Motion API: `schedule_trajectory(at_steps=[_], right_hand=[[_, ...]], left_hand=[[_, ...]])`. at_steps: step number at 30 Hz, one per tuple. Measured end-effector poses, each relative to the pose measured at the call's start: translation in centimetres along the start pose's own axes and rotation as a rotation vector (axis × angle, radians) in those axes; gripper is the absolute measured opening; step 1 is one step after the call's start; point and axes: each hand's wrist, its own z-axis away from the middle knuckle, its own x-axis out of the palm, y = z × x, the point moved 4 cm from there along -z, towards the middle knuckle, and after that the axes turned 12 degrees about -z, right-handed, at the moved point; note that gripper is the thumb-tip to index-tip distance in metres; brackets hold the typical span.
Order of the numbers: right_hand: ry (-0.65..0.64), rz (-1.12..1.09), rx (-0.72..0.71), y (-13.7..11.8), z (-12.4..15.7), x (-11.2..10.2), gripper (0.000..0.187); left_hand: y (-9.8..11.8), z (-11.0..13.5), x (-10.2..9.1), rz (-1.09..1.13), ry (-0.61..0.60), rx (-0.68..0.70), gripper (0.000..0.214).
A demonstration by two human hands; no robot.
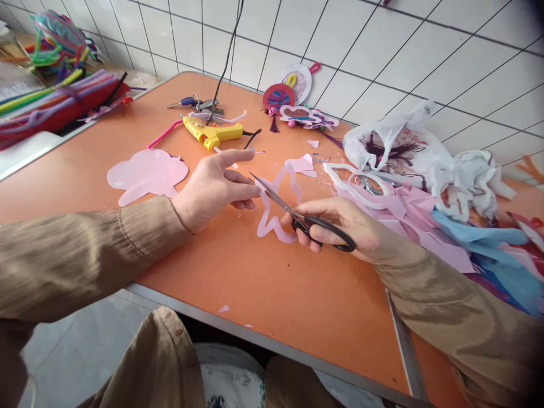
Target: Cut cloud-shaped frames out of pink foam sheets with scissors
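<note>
My right hand (340, 224) grips a pair of black-handled scissors (283, 202), whose pointed tip reaches toward my left fingertips. A thin, wavy pink paper outline (272, 224) hangs below and behind the blades. My left hand (221, 187) pinches the upper left of this outline between thumb and fingers. Left of that hand lies a pink cloud-shaped paper cutout (147, 173) on the orange table (255, 277). Whether the blades are cutting the paper I cannot tell.
A yellow glue gun (215, 133) and keys (206, 106) lie behind my left hand. Finished paper ornaments (284, 99) rest against the tiled wall. Paper scraps (403, 209) and a white plastic bag (395, 139) crowd the right side. Pipe cleaners (55, 105) are bundled at far left.
</note>
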Motion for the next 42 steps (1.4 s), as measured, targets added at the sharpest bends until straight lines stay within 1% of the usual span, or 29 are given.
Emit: schedule_trajectory(at_steps=[2,8,18,26,35,42], right_hand=[[-0.013,-0.006,-0.011,0.34,-0.30,-0.11,0.064],[-0.024,-0.001,-0.021,0.28,-0.34,0.08,0.057],[0.026,0.026,-0.011,0.31,-0.35,0.26,0.051],[0.025,0.052,-0.012,0.39,-0.29,0.10,0.051],[0.068,0.081,0.002,0.30,-0.27,-0.02,0.045],[0.079,0.087,0.017,0.17,-0.35,0.08,0.047]], left_hand=[[0.02,0.00,0.02,-0.014,-0.001,-0.005,0.074],[-0.14,-0.09,0.04,-0.011,-0.006,-0.004,0.075],[-0.17,-0.19,0.12,0.000,-0.013,-0.007,0.072],[-0.31,-0.21,0.07,0.002,-0.017,-0.006,0.073],[-0.24,-0.16,0.04,-0.009,-0.013,0.001,0.073],[-0.15,-0.13,0.05,-0.018,-0.014,-0.012,0.071]])
